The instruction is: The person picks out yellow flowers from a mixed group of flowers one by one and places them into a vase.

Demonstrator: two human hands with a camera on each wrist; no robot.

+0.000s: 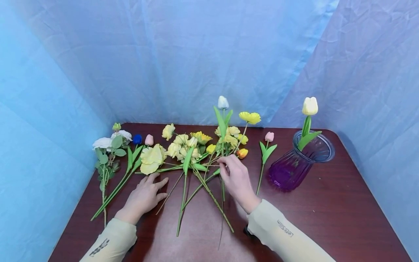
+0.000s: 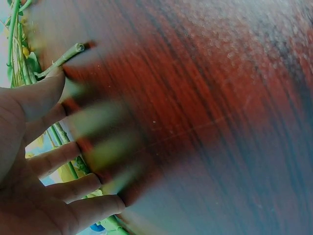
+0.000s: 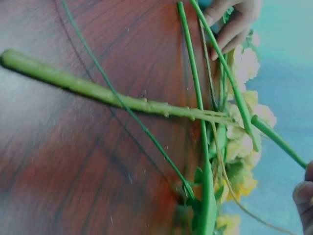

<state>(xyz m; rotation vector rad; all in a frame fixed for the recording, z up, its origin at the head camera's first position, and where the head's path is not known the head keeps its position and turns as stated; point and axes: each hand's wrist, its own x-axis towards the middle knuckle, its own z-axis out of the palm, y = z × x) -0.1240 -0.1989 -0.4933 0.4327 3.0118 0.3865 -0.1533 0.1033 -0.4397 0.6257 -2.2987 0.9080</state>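
Note:
My right hand (image 1: 237, 178) pinches the green stem (image 3: 279, 142) of a pale bluish-white tulip (image 1: 223, 102). The tulip stands upright above the pile, its cut stem end showing in the right wrist view. Fingers spread, my left hand (image 1: 144, 194) rests on the table just below a large yellow flower (image 1: 153, 158). In the left wrist view its thumb is close to a cut stem end (image 2: 78, 47). Between the hands lie cream blooms (image 1: 181, 147), a yellow sunflower-like bloom (image 1: 201, 137) and crossing stems (image 1: 212, 196). A yellow poppy-like flower (image 1: 250, 117) rises behind the right hand.
At right, a purple ribbed vase (image 1: 288, 171) holds a cream tulip (image 1: 310, 106). A pink tulip (image 1: 269, 137) lies left of it. White roses (image 1: 103, 143), a blue tulip (image 1: 137, 139) and another pink tulip (image 1: 149, 140) lie at far left. Blue cloth (image 1: 196, 62) surrounds the table.

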